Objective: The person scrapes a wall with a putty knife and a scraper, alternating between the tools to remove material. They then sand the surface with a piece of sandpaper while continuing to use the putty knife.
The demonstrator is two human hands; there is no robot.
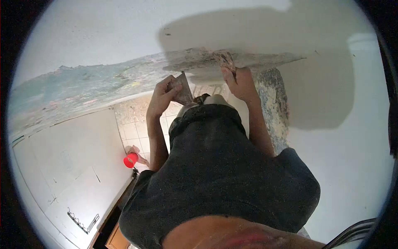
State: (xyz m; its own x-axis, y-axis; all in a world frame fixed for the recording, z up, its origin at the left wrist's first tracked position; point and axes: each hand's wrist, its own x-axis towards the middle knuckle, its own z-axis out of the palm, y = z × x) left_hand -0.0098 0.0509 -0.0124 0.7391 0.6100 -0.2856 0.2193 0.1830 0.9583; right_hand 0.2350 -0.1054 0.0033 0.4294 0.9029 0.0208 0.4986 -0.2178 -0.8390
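Observation:
My left hand (166, 95) is closed round a flat, greyish metal plate (182, 90) with a pointed upper corner, held in front of my body. To its right, my right hand (240, 85) grips the handle of a scraper (225, 60), whose stained blade lies at the wall. Around that blade the wall (141, 68) shows a long rough band of grey-green patches where paint is off. The scraper's handle is mostly hidden in my fingers.
Right of my forearm runs another rough, blotchy strip (273, 103). Below left are floor tiles (137, 130), a red cup-like container (130, 160), a white door-like panel (70, 153) and a hook rack (83, 220). Dark cables (352, 232) show at lower right.

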